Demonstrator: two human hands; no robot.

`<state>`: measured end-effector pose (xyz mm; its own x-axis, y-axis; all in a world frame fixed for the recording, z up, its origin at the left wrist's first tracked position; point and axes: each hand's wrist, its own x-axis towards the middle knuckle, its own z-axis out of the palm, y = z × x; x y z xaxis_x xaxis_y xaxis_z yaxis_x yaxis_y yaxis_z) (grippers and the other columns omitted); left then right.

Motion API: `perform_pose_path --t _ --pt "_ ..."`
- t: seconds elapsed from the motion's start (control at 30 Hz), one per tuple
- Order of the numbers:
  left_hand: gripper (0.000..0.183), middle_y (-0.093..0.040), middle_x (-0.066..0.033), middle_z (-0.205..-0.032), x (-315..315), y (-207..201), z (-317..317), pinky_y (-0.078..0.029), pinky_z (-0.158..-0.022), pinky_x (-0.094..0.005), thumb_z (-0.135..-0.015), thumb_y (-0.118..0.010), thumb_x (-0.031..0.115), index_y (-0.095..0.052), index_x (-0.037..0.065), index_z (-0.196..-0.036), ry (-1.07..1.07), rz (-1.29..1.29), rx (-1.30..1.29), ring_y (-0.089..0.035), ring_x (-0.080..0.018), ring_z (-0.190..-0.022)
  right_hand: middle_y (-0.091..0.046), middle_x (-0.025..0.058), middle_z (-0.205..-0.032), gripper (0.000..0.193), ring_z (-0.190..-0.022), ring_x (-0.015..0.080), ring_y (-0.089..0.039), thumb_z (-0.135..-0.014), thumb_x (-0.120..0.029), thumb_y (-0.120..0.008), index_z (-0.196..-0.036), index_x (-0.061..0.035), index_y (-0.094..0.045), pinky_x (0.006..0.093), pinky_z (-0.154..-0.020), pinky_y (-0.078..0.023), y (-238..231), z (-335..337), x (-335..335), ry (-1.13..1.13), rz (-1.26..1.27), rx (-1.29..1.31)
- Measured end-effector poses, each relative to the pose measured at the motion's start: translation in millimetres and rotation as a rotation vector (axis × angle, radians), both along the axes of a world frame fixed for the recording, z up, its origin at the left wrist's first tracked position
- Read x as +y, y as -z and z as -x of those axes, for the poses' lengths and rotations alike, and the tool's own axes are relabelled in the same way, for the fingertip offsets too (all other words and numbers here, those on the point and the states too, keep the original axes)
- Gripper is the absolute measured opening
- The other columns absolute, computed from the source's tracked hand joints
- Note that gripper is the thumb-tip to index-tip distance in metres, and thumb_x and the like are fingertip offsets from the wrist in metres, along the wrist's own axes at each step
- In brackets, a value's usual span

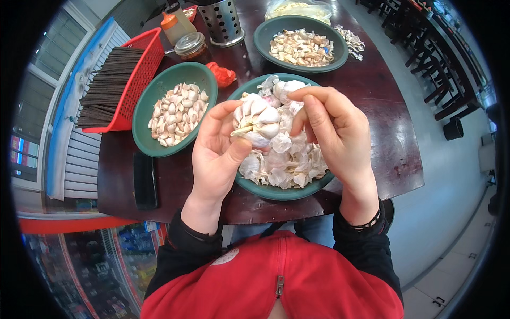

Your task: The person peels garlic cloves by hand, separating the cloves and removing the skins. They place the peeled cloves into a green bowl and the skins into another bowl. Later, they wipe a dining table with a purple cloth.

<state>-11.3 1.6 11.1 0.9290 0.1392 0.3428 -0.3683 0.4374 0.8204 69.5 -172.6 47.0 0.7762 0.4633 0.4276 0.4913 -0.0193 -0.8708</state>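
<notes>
My left hand (210, 151) grips a partly peeled garlic bulb (260, 118), its cloves bared and the stalk pointing left. To its right is my right hand (342, 130), thumb and forefinger pinched together; whatever they hold, if anything, is too small to make out. Both hands are above a green bowl (276, 194) heaped with papery garlic skins (287, 165) and some whole bulbs near its far side. At the left, a second green bowl (141, 114) contains loose garlic cloves (179, 114).
Farther back stands another green bowl (260, 41) of cloves, with skin scraps (351, 42) beside it. A red basket (139, 80) of dark sticks, a lidded jar (191, 47), a perforated metal holder (222, 24) and a black phone-like slab (145, 181) share the dark table (388, 143).
</notes>
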Motion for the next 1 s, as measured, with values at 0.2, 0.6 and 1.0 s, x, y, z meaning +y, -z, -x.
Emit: perform_pose_path --t 0.2,0.6,1.0 --pt "0.064 -0.050 -0.0147 -0.129 -2.7 2.4 -2.3 -0.050 -0.092 -0.0356 -0.084 -0.069 0.006 -0.033 0.000 -0.136 -0.025 0.003 -0.063 -0.056 -0.0224 -0.112 -0.059 0.0071 -0.090 0.029 -0.074 0.0132 -0.056 -0.073 0.005 -0.069 -0.101 -0.0033 -0.066 0.0232 -0.055 -0.045 -1.4 1.7 4.9 -0.082 -0.041 -0.553" --pt "0.054 -0.053 -0.0124 -0.127 -3.6 -4.3 -1.8 -0.045 -0.096 -0.0332 -0.092 -0.061 0.016 -0.039 -0.003 -0.137 0.016 -0.053 0.114 -0.054 -0.0190 -0.114 -0.058 0.0055 -0.083 0.021 -0.067 0.0176 -0.057 -0.065 0.002 -0.075 -0.083 -0.0046 -0.066 0.0277 -0.053 -0.046 5.7 -3.1 11.5 -0.093 0.000 -0.649" --pt "0.043 -0.059 -0.0089 -0.116 -2.3 -2.6 -2.4 -0.052 -0.070 -0.0226 -0.095 -0.054 0.016 -0.045 -0.001 -0.133 -0.075 0.069 0.261 -0.060 -0.0109 -0.091 -0.060 0.0061 -0.080 0.025 -0.066 0.0229 -0.060 -0.067 -0.003 -0.073 -0.087 -0.0052 -0.059 0.0312 -0.055 -0.049 14.4 1.4 24.6 0.053 0.149 -0.910"
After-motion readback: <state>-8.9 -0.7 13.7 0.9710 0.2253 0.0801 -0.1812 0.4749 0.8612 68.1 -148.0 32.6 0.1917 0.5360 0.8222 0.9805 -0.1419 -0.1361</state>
